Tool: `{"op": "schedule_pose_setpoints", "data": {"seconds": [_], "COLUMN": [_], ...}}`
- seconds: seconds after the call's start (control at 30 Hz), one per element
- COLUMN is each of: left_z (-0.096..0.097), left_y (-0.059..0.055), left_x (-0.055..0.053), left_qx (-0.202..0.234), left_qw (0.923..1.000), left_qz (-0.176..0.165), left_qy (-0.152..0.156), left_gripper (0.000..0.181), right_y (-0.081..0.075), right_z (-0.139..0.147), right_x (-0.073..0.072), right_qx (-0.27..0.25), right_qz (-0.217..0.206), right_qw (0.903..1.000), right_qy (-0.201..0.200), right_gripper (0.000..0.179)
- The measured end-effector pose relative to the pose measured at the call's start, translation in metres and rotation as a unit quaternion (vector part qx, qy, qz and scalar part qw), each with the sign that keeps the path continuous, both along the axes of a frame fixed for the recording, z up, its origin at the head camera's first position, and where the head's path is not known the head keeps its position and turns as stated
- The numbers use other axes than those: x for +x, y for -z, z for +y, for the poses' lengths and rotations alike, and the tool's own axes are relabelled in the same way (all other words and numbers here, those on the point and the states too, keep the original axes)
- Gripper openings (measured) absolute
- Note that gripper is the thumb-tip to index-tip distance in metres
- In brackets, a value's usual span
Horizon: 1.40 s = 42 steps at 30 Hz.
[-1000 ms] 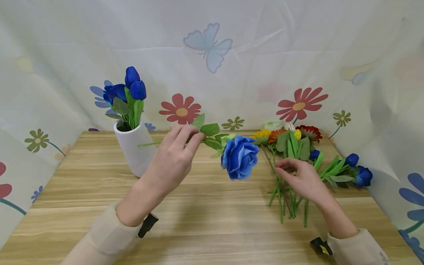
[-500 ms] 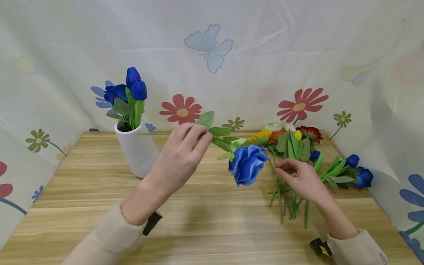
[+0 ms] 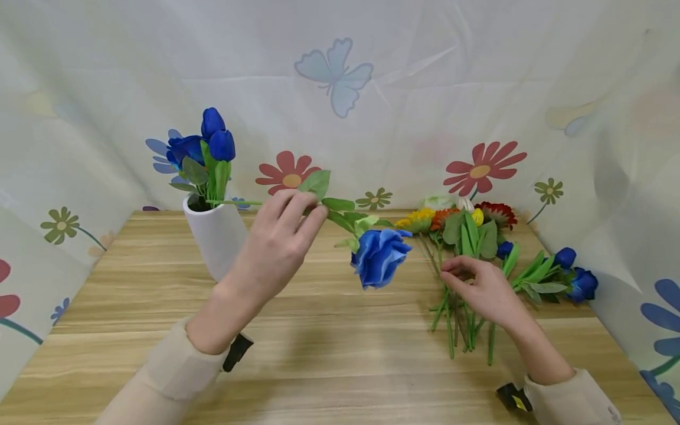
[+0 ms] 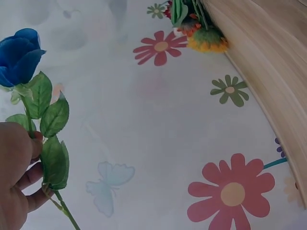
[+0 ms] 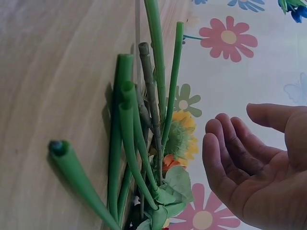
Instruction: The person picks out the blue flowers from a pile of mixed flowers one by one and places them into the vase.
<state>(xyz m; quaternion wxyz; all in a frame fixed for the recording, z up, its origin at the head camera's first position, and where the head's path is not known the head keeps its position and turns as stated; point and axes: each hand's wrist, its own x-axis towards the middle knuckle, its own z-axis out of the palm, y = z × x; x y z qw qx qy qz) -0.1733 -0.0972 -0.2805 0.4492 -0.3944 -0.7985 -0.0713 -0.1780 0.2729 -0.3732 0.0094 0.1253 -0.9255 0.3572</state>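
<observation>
My left hand (image 3: pixel 276 245) pinches an artificial blue rose (image 3: pixel 380 257) by its leafy stem, above the table. The bloom tilts down to the right, and the stem's cut end points left at the mouth of a white vase (image 3: pixel 215 236); whether it touches the rim I cannot tell. In the left wrist view, thumb and fingers close round the stem beside the green leaves (image 4: pixel 54 153). Over a pile of green flower stems (image 3: pixel 467 330) hovers my right hand (image 3: pixel 484 289), its fingers loosely bent, holding nothing in the right wrist view.
Blue tulips (image 3: pixel 220 144) and a blue rose (image 3: pixel 185 149) stand in the vase. On the table (image 3: pixel 345 366), at the right, lie a yellow flower (image 3: pixel 418 221), a dark red flower (image 3: pixel 496 213) and more blue blooms (image 3: pixel 582 284). A printed cloth (image 3: pixel 340 141) hangs behind.
The held rose first shifted right, then back left, and its stem end has risen to the height of the vase mouth. My right hand has stayed in place.
</observation>
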Motion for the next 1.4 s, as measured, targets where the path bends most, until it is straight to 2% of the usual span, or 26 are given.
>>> {"op": "schedule_pose_setpoints", "data": {"seconds": [0.3, 0.53, 0.67, 0.83, 1.07, 1.23, 1.4], "left_z": [-0.009, -0.015, -0.017, -0.020, -0.023, -0.028, -0.032], "left_y": [0.001, 0.000, -0.002, -0.003, -0.006, -0.008, -0.010], "left_x": [-0.008, -0.014, -0.016, -0.018, -0.021, -0.021, -0.022], "left_qx": [0.046, 0.072, 0.096, 0.137, 0.212, 0.216, 0.228], "left_qw": [0.9989, 0.9972, 0.9952, 0.9901, 0.9764, 0.9747, 0.9715], "left_qz": [-0.009, 0.001, -0.006, -0.016, -0.014, -0.026, -0.037], "left_qy": [0.000, -0.018, -0.021, -0.026, -0.037, -0.051, -0.054], "left_gripper": [0.014, 0.014, 0.010, 0.008, 0.007, 0.011, 0.012], "right_y": [0.002, 0.002, 0.002, 0.002, 0.003, 0.002, -0.001], "right_z": [0.000, 0.000, 0.000, 0.000, 0.002, 0.005, 0.008], "right_x": [0.000, 0.000, 0.000, 0.001, 0.000, -0.001, -0.001], "right_qx": [0.001, 0.003, 0.003, -0.001, 0.001, 0.008, 0.027], "right_qz": [0.001, 0.002, 0.002, -0.002, -0.006, -0.008, -0.024], "right_qw": [1.0000, 1.0000, 1.0000, 1.0000, 1.0000, 0.9999, 0.9990], "right_qy": [-0.003, -0.004, -0.004, -0.004, -0.006, 0.002, 0.028], "right_gripper": [0.027, 0.026, 0.026, 0.028, 0.028, 0.029, 0.031]}}
